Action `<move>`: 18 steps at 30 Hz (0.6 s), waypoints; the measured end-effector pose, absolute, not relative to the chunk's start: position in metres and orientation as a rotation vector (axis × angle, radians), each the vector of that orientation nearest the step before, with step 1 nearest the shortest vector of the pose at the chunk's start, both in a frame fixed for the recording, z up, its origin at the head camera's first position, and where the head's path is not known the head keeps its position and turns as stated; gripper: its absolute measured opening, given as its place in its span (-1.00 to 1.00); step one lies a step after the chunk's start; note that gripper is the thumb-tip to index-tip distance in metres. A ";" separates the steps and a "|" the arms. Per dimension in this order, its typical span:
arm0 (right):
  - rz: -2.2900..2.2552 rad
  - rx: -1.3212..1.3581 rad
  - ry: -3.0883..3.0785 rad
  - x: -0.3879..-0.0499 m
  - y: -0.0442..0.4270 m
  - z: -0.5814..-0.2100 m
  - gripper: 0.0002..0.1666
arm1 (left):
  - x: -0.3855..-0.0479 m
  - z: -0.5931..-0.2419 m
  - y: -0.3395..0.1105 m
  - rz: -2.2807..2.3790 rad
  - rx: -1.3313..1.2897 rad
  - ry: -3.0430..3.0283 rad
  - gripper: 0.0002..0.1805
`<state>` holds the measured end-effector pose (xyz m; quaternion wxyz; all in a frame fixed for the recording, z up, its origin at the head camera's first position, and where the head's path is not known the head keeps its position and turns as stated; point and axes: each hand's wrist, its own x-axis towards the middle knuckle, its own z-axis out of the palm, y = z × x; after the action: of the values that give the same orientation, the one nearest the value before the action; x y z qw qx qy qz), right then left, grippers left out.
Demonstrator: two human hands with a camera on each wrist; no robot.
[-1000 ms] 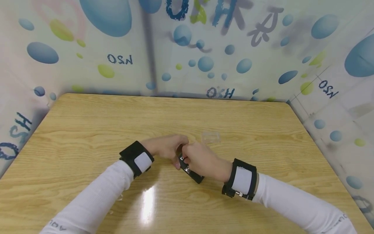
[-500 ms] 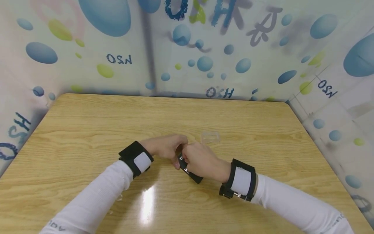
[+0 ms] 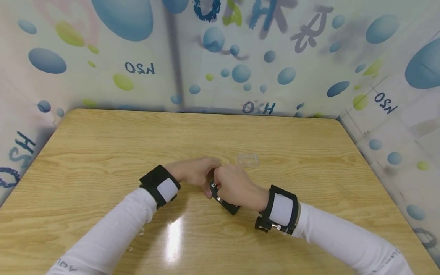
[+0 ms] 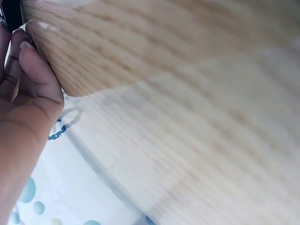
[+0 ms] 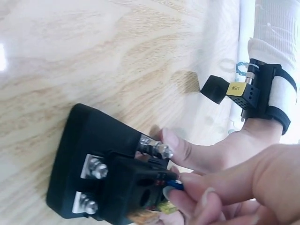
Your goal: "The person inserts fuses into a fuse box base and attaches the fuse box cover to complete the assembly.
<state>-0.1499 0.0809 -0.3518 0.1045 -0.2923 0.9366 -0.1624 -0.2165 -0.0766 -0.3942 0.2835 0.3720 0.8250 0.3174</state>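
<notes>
A black plastic block (image 5: 93,126) with metal studs, nuts and washers lies on the wooden table, shown closely in the right wrist view. My left hand (image 3: 194,172) grips its far end, the thumb beside a stud. Bent over the block, my right hand (image 3: 238,187) pinches a small blue piece (image 5: 176,184) against its raised middle part. Yellowish and orange bits (image 5: 143,216) show beside that part; their kind is unclear. In the head view the hands hide much of the block (image 3: 231,207). The left wrist view shows mostly left fingers and only a dark corner of it.
A clear plastic cover (image 3: 248,160) lies on the wooden table (image 3: 137,130) just beyond the right hand. Small pale scraps (image 3: 141,232) sit near the left forearm. Printed walls (image 3: 220,57) stand behind the table and at both sides.
My right wrist has shifted slightly left, turning a little, while its fingers stay at the block. The left hand and the clear cover look unmoved.
</notes>
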 end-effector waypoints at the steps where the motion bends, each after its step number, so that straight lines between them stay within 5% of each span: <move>1: -0.477 -0.853 2.763 -0.150 0.081 -0.352 -0.61 | -0.217 -0.394 -0.077 0.845 0.993 2.213 -0.46; 10: -0.453 -0.803 2.795 -0.146 0.085 -0.357 -0.87 | -0.217 -0.395 -0.076 0.845 1.019 2.225 -0.47; 18: -0.454 -0.770 2.791 -0.146 0.083 -0.357 -0.85 | -0.218 -0.394 -0.076 0.839 0.988 2.215 -0.46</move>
<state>-0.1456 0.0831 -0.3568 0.1054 -0.2612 0.9471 -0.1540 -0.2176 -0.0763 -0.3942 0.2834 0.3692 0.8277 0.3136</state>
